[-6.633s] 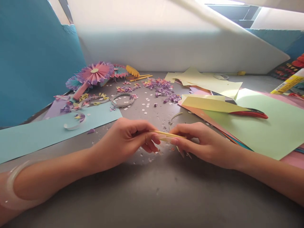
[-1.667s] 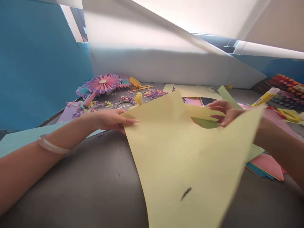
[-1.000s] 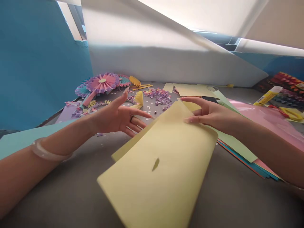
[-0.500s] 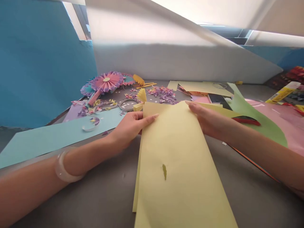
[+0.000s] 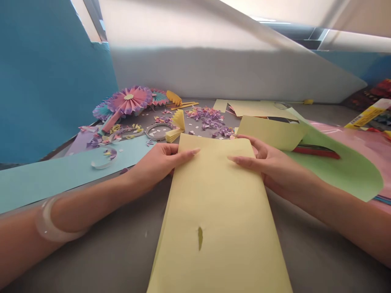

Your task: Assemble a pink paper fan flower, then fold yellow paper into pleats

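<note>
A pale yellow paper sheet (image 5: 214, 211), folded over on itself, lies on the grey table (image 5: 100, 252) in front of me. My left hand (image 5: 159, 162) pinches its far left corner, thumb on top. My right hand (image 5: 271, 167) rests on its far right edge with fingers stretched along the top and the thumb at the edge. A small dark sliver sits on the sheet near its middle. A little folded yellow fan (image 5: 175, 126) lies just beyond the sheet.
A light blue sheet (image 5: 61, 171) lies left. Paper rosettes (image 5: 128, 99), a tape ring (image 5: 155, 131) and purple scraps (image 5: 210, 118) are at the back. Green (image 5: 342, 171), pink and yellow sheets with red-handled scissors (image 5: 317, 151) and a glue stick (image 5: 368, 114) lie right.
The small yellow strip was put down as a fan. A big yellow sheet was pulled in, folded over and squared up; both hands now hold its far corners closer together.
</note>
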Available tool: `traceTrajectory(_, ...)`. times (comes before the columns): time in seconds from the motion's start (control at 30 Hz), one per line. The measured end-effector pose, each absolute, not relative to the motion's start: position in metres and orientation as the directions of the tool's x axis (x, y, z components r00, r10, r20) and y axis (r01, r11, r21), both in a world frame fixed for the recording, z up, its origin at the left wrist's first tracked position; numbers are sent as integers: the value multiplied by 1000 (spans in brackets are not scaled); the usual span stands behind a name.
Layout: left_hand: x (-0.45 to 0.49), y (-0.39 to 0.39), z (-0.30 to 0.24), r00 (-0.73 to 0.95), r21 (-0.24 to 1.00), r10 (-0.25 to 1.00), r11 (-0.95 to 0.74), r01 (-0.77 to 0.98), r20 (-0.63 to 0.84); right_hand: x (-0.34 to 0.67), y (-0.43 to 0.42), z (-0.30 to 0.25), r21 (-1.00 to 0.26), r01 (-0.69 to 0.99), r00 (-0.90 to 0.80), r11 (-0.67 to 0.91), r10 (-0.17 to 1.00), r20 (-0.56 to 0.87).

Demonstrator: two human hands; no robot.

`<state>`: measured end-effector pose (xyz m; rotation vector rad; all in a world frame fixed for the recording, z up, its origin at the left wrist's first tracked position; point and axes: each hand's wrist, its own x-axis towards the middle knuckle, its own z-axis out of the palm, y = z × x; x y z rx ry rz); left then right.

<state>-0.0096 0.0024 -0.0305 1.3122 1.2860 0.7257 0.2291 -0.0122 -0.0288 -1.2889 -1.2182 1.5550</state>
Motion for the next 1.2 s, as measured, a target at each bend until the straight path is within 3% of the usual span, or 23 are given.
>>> traceTrajectory(0.17, -8, 1, -30, 239, 948, 938, 189, 254, -251, 224, -15, -22, -954, 83, -171, -287, 939, -297)
traceTrajectory(0.57, -11, 2, -31, 242, 943, 943, 154, 295, -230, 226, -13, -37, -991, 17, -231, -136, 963, -136)
traceTrajectory(1.2, -8, 1, -26, 257, 942, 940, 140, 306, -223, 228, -16, -33, -989, -1, -224, -150, 963, -146)
